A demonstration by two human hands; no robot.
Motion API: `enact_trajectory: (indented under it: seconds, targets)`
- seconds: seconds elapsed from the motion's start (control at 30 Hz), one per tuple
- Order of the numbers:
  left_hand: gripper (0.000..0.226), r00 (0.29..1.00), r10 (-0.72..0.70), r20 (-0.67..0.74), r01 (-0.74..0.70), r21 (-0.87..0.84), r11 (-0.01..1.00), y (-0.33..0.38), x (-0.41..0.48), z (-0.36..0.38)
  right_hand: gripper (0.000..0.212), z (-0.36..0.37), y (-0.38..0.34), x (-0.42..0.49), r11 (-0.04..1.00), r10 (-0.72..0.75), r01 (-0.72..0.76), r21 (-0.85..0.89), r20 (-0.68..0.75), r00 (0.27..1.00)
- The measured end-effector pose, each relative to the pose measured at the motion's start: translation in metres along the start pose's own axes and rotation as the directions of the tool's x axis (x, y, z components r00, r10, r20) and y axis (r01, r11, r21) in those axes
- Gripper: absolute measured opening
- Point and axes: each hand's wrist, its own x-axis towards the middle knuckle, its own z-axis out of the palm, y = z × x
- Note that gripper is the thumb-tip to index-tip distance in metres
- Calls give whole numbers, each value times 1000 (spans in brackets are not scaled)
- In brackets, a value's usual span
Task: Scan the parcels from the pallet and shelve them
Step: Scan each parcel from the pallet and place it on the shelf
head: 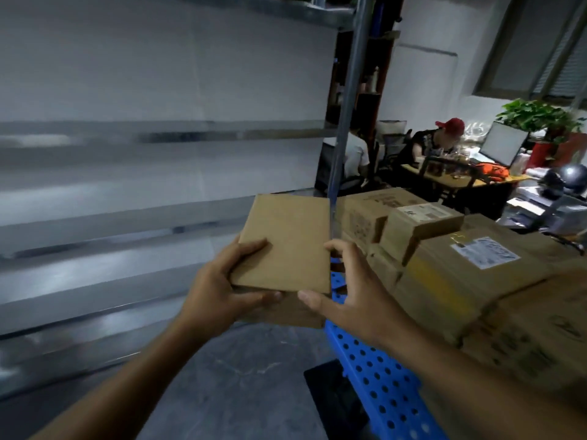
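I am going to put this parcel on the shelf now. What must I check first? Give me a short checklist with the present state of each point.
1. Left hand has a grip on the parcel: ok, fingers on top, thumb on the near side.
2. Right hand holds it too: ok, fingers at the right edge, thumb on the near side.
3. Label showing for the scan: not ok, the top face is plain cardboard.
4. Free place on the shelf: cannot tell, it is blurred.
5. Way clear of the shelf post: cannot tell, the post stands just behind the parcel's right corner.
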Motion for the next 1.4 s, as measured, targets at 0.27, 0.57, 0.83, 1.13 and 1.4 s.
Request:
enact_trajectory:
  seconds: [0.27, 0.57, 0.83, 1.13, 1.4]
  targets:
    - [85, 988, -133, -75, 135, 27, 990, -141, -33, -95, 81, 139, 11, 99, 989, 107, -126, 71, 223, 969]
    - [86, 960, -276, -44, 279, 99, 955, -279, -4, -122, 83, 230, 101, 188, 951, 306, -281, -130, 256, 917]
    - [90, 914, -406, 18, 395, 197, 897, -445, 64, -63, 73, 314, 242, 312, 912, 398, -332, -239, 327, 857]
    - [96, 869, -495, -2, 479, 256, 840, -630, 151, -11, 64, 402, 389, 450, 848, 502, -357, -391, 378, 778]
    - [97, 833, -553, -19, 545, 197, 815, -806, 174, 28, 60, 495, 484, 512, 839, 524, -389, -382, 369, 768]
